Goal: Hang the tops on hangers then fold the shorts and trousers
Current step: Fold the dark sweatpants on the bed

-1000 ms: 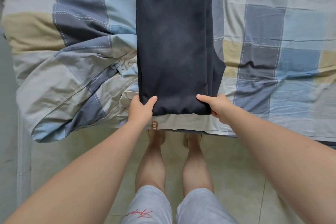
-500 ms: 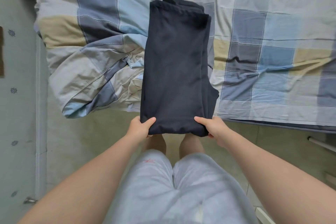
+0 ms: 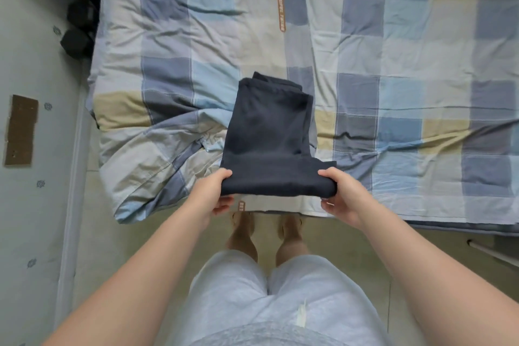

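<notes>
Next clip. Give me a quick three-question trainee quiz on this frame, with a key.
1. True or false: the trousers hang on a hanger.
2. Left hand and right hand: which grips the trousers' near edge? A) left only B) right only C) both
3. Fill the gap: the trousers' far end lies on the checked ___.
Key: 1 false, they are folded. 2 C. 3 quilt.
</notes>
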`<state>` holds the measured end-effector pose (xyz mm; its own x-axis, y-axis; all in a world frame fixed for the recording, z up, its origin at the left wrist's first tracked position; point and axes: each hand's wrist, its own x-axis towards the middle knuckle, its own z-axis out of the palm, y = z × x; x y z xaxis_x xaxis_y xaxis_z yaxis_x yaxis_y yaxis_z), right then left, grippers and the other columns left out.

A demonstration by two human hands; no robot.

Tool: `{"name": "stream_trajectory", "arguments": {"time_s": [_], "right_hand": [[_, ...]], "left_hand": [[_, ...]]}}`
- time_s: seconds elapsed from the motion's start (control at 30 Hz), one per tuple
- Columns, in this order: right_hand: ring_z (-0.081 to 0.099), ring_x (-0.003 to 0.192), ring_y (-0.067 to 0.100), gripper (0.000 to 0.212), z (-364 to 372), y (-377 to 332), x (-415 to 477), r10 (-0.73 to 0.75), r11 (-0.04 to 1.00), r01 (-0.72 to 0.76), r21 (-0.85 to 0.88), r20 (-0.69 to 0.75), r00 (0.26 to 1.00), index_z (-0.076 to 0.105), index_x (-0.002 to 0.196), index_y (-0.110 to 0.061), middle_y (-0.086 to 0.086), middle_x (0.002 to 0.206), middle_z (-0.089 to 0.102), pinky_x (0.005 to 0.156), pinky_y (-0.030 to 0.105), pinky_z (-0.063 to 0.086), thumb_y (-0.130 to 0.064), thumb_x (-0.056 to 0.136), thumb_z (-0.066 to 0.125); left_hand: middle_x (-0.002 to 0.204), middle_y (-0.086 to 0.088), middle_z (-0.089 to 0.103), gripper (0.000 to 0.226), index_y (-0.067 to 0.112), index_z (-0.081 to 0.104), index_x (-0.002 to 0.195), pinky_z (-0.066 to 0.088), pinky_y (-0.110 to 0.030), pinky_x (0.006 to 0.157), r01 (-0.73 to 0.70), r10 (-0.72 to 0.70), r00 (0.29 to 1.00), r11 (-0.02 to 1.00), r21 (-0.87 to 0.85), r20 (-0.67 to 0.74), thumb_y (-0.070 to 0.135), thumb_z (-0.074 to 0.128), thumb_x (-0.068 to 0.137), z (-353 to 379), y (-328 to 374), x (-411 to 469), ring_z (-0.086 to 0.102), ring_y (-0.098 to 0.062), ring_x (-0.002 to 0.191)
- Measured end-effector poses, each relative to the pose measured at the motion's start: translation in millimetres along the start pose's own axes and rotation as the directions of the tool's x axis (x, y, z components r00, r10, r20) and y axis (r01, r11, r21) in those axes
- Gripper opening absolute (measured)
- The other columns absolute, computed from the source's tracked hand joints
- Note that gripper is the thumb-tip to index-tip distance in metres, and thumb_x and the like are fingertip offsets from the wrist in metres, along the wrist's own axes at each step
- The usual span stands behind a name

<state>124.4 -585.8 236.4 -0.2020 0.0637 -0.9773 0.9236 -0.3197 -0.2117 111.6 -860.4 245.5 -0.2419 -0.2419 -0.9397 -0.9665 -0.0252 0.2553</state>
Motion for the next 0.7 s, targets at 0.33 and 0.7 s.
{"name": "stream_trajectory", "arguments": {"time_s": [0.33, 0.7], "right_hand": [[0.067, 0.070, 0.022, 0.021, 37, -121, 66, -0.080, 0.946, 0.089, 0.311, -0.042, 0.996, 0.065, 0.106, -0.017, 0.006, 0.092, 0.067, 0.065, 0.032, 0.051, -0.029, 0.090, 0.065], [0.019, 0.150, 0.024, 0.064, 70, -112, 227, -0.569, 0.562, 0.352, -0.748, -0.042, 0.821, 0.029, 0.154, -0.035, -0.001, 0.165, 0.019, 0.119, 0.050, 0.020, -0.049, 0.096, 0.053]], "left_hand": [[0.063, 0.007, 0.071, 0.025, 0.023, 0.063, 0.100, 0.043, -0.030, 0.069, -0.001, 0.003, 0.982, 1.000, -0.014, 0.187, 0.046, 0.058, 0.091, 53, 178, 59, 0.058, -0.013, 0.073], [0.169, 0.007, -0.002, 0.070, 0.048, 0.021, 0.154, 0.014, -0.048, 0.123, -0.485, 0.618, 0.721, 0.127, 0.865, 0.313, 0.067, 0.046, 0.091, 119, 142, 221, 0.002, -0.023, 0.154]]}}
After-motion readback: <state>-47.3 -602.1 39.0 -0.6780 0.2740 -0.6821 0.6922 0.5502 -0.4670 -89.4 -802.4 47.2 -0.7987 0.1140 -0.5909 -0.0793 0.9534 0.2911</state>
